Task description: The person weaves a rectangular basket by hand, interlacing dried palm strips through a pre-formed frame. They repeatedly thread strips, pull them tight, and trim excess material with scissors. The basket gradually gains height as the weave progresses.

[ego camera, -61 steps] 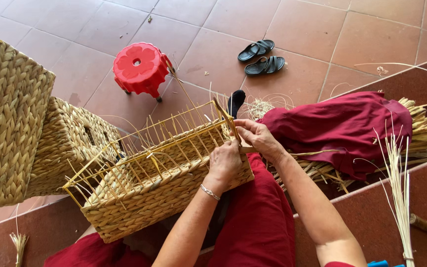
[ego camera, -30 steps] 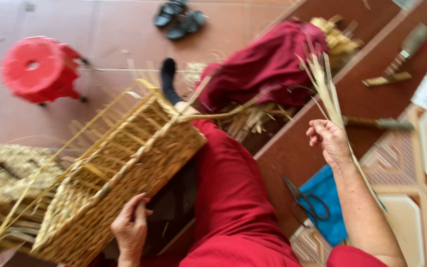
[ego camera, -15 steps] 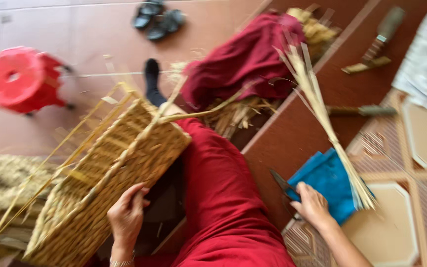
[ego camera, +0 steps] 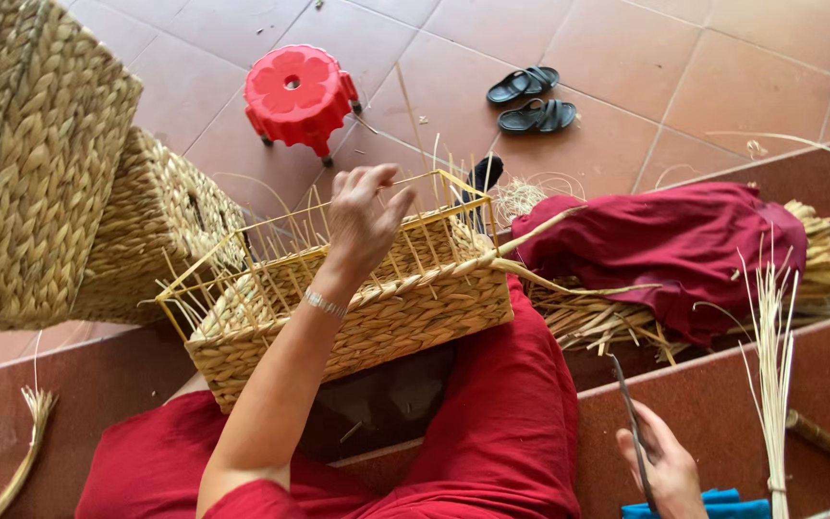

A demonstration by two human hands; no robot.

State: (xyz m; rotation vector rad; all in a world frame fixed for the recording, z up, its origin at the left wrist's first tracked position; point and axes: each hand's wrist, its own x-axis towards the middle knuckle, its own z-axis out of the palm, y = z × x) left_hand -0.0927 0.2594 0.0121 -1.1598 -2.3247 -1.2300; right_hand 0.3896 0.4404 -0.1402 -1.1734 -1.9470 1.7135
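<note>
Head view. Since half a second ago the left hand (ego camera: 365,216) has left the near wall of the half-woven basket (ego camera: 357,303) and risen to its far rim, and the right hand (ego camera: 663,471) has drawn back from the blue cloth (ego camera: 713,504) and now carries scissors (ego camera: 629,428). The left hand is held with fingers loosely curled, thumb and fingertips pinching a thin straw stake that stands up from the wire frame; a grip at the tip likely keeps the stake taut and clear of its neighbours. The right hand is closed around the scissor handles, blades pointing up and away from the body. The basket lies tilted across the lap in red trousers (ego camera: 492,423), open side toward the worker, probably for reach. A loose weaving strand (ego camera: 569,281) trails from its right corner toward the maroon cloth (ego camera: 665,250) covering a bundle of straw (ego camera: 823,264). A sheaf of pale reeds (ego camera: 770,375) stands near the right hand. Two finished baskets (ego camera: 60,183), a red stool (ego camera: 298,93) and black sandals (ego camera: 530,99) lie on the tiled floor (ego camera: 684,58). The right hand is cut off by the lower edge, so its finger positions are unclear
</note>
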